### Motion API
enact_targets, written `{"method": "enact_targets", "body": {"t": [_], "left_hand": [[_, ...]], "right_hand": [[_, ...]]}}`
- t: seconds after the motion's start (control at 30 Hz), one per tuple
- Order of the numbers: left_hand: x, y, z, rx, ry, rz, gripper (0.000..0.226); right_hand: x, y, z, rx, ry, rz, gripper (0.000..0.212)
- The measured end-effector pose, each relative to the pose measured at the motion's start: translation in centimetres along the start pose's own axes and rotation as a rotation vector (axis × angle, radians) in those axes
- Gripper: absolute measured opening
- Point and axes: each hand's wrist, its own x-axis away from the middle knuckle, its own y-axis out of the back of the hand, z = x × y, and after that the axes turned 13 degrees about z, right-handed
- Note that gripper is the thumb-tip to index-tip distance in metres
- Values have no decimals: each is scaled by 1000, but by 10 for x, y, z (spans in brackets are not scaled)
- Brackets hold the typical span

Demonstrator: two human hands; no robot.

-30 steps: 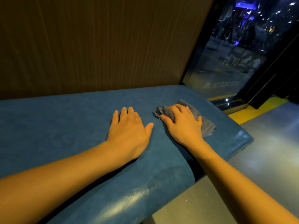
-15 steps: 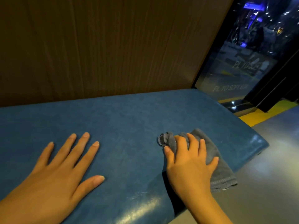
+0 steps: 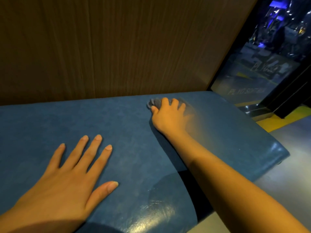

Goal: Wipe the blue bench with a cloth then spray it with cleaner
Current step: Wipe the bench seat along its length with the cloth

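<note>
The blue bench (image 3: 127, 125) fills the lower half of the view, its padded top running left to right against a wooden wall. My right hand (image 3: 169, 116) presses a grey cloth (image 3: 154, 103) onto the bench top near the back edge; only a bunched bit of cloth shows past the fingertips, and the hand is blurred. My left hand (image 3: 70, 179) lies flat on the bench at the lower left, fingers spread, holding nothing. No spray bottle is in view.
A brown wood-grain wall (image 3: 109, 47) rises right behind the bench. To the right a dark glass panel (image 3: 262, 69) with lettering meets the bench end. Grey floor (image 3: 286, 185) with a yellow strip (image 3: 276, 121) lies past the bench's right end.
My right hand has slid the cloth from the front edge of the bench away to the back, near the wall. The left hand stays flat on the bench.
</note>
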Motion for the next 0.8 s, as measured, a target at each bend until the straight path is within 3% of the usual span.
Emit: {"method": "enact_targets", "body": {"t": [0.27, 0.43, 0.5, 0.67, 0.8], "left_hand": [[4, 7, -5, -57, 83, 126, 76], [6, 27, -9, 43, 81, 220, 84], [10, 21, -8, 97, 78, 230, 77], [13, 20, -6, 160, 42, 205, 86], [14, 18, -2, 224, 24, 152, 110]], "right_hand": [[-31, 4, 34, 93, 240, 43, 46], [6, -10, 36, 110, 461, -10, 40], [32, -16, 33, 95, 509, -9, 38], [108, -27, 13, 86, 500, -42, 35], [158, -34, 12, 96, 338, -23, 35]]}}
